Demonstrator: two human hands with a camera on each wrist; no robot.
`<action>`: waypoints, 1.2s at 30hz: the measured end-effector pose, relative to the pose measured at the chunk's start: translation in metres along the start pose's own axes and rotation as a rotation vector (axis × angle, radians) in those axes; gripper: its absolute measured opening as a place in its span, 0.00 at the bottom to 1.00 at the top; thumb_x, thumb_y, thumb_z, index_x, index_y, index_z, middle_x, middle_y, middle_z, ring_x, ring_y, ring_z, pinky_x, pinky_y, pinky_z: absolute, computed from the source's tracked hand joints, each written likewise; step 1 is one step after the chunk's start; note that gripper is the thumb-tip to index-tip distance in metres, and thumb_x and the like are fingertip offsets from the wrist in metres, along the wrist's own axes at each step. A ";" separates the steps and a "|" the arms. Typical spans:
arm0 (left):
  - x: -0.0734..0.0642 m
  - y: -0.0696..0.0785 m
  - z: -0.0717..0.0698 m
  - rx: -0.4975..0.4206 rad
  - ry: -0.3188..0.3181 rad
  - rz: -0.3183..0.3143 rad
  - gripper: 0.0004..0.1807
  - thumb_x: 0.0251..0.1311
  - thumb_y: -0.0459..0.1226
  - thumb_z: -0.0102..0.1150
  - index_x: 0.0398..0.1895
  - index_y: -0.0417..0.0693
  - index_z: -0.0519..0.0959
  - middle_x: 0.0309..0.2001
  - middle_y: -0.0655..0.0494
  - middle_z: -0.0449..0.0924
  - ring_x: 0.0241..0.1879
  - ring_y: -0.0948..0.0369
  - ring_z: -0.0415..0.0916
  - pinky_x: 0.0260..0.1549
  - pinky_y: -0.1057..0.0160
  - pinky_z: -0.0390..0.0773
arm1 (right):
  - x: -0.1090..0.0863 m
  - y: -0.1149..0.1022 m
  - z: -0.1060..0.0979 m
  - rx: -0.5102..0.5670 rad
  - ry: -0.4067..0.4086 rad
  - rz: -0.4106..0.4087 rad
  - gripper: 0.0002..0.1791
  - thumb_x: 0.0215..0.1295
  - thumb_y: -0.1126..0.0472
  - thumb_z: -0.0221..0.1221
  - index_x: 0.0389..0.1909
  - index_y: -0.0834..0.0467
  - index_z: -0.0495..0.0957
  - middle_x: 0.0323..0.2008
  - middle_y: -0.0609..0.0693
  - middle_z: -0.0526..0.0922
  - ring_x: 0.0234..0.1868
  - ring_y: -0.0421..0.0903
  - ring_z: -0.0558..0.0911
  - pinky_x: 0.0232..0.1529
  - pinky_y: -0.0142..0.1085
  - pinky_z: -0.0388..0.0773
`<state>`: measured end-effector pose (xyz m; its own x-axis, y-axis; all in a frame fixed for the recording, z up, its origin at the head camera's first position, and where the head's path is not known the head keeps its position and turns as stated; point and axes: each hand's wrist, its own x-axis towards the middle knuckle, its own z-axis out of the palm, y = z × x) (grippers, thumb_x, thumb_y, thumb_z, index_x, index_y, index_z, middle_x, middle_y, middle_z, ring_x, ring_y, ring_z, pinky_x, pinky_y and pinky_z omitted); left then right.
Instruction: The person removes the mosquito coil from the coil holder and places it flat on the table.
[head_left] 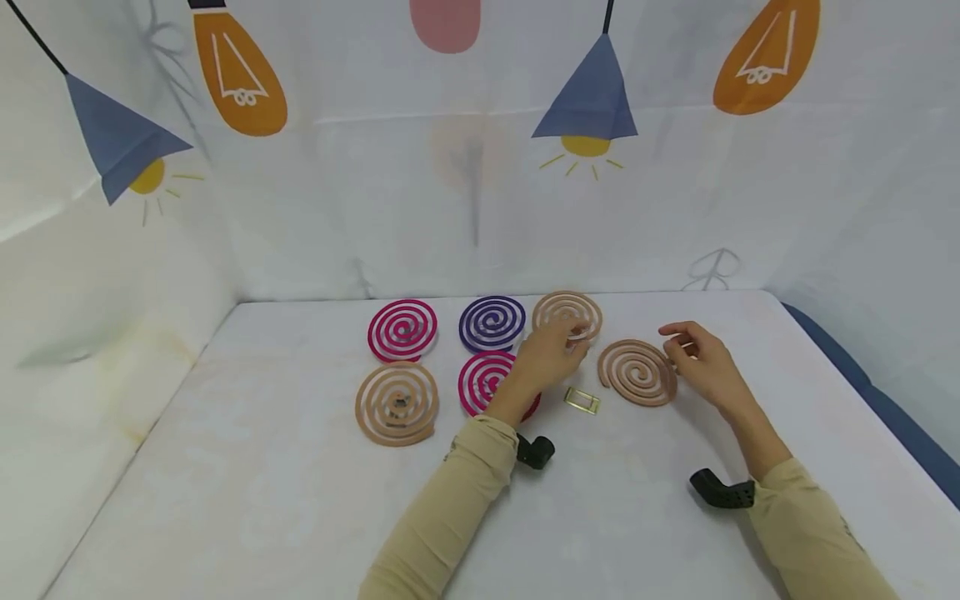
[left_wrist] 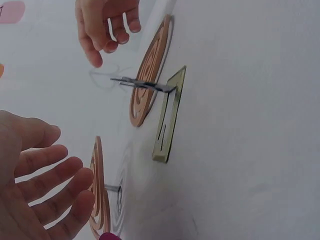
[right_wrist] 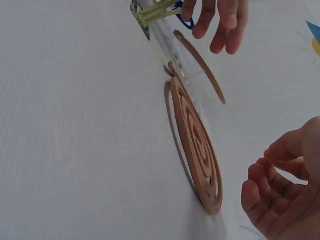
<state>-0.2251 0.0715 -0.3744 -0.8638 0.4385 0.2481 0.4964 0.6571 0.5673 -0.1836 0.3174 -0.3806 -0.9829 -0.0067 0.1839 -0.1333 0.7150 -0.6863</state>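
Note:
My left hand (head_left: 551,357) is over the near edge of a tan mosquito coil (head_left: 567,294) at the back. In the left wrist view its fingers (left_wrist: 50,187) are spread and relaxed, holding nothing; that coil stands raised on a thin metal support (left_wrist: 113,188). Just right of the brown mosquito coil (head_left: 637,372) hovers my right hand (head_left: 701,364), fingers loosely bent and empty. A gold-coloured metal coil stand (left_wrist: 174,117), its prong bent upward, lies between the two hands on the near side. Part of a pink coil (head_left: 480,371) is hidden under my left wrist.
To the left are another pink coil (head_left: 402,327), a dark blue coil (head_left: 492,323) and a light tan coil (head_left: 397,404). The white table (head_left: 262,467) ends at a patterned curtain (head_left: 360,192) behind. Black wrist devices (head_left: 722,490) sit at both sleeves.

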 end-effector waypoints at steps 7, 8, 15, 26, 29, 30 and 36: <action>0.006 -0.006 -0.008 0.000 0.030 -0.046 0.19 0.62 0.41 0.53 0.57 0.50 0.75 0.51 0.57 0.81 0.47 0.63 0.80 0.45 0.62 0.78 | 0.011 -0.015 0.006 0.076 -0.049 0.001 0.19 0.71 0.59 0.47 0.58 0.64 0.69 0.43 0.62 0.76 0.33 0.40 0.77 0.31 0.25 0.74; 0.008 -0.007 -0.010 -0.007 0.028 -0.055 0.19 0.62 0.42 0.53 0.56 0.50 0.76 0.51 0.57 0.81 0.47 0.62 0.80 0.46 0.62 0.77 | 0.012 -0.017 0.007 0.094 -0.060 0.007 0.20 0.71 0.59 0.47 0.58 0.64 0.68 0.44 0.63 0.75 0.34 0.40 0.78 0.32 0.25 0.75; 0.017 -0.020 -0.025 -0.125 0.009 -0.137 0.20 0.64 0.43 0.52 0.56 0.47 0.76 0.50 0.54 0.80 0.46 0.60 0.78 0.45 0.63 0.76 | 0.028 -0.026 0.022 0.179 -0.136 0.055 0.23 0.71 0.58 0.45 0.63 0.66 0.63 0.50 0.67 0.72 0.38 0.43 0.80 0.36 0.30 0.80; 0.018 -0.033 -0.031 -0.200 0.062 -0.124 0.20 0.64 0.40 0.52 0.58 0.45 0.75 0.49 0.49 0.80 0.42 0.56 0.79 0.43 0.64 0.76 | 0.053 -0.029 0.047 0.332 -0.187 0.161 0.24 0.70 0.64 0.44 0.64 0.69 0.56 0.54 0.71 0.69 0.33 0.40 0.83 0.37 0.32 0.82; 0.015 -0.035 -0.030 -0.236 0.061 -0.132 0.20 0.63 0.40 0.52 0.58 0.47 0.75 0.49 0.50 0.80 0.41 0.57 0.79 0.41 0.65 0.76 | 0.053 -0.029 0.053 0.344 -0.178 0.185 0.24 0.70 0.64 0.45 0.64 0.69 0.56 0.52 0.70 0.70 0.32 0.42 0.83 0.36 0.32 0.82; 0.015 -0.036 -0.031 -0.245 0.062 -0.137 0.20 0.63 0.40 0.52 0.58 0.47 0.75 0.49 0.50 0.80 0.41 0.57 0.79 0.40 0.65 0.76 | 0.053 -0.029 0.055 0.345 -0.169 0.187 0.24 0.70 0.63 0.45 0.64 0.68 0.56 0.51 0.70 0.71 0.31 0.41 0.83 0.35 0.32 0.82; 0.013 -0.041 -0.035 -0.233 0.079 -0.134 0.20 0.63 0.39 0.53 0.57 0.44 0.75 0.48 0.49 0.81 0.41 0.56 0.79 0.41 0.62 0.77 | 0.056 -0.033 0.064 0.267 -0.123 0.185 0.22 0.70 0.60 0.48 0.61 0.65 0.61 0.47 0.67 0.77 0.27 0.40 0.79 0.30 0.28 0.77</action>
<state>-0.2594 0.0290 -0.3669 -0.9289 0.3022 0.2140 0.3522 0.5428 0.7624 -0.2424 0.2492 -0.3926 -0.9993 0.0099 -0.0361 0.0362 0.5041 -0.8629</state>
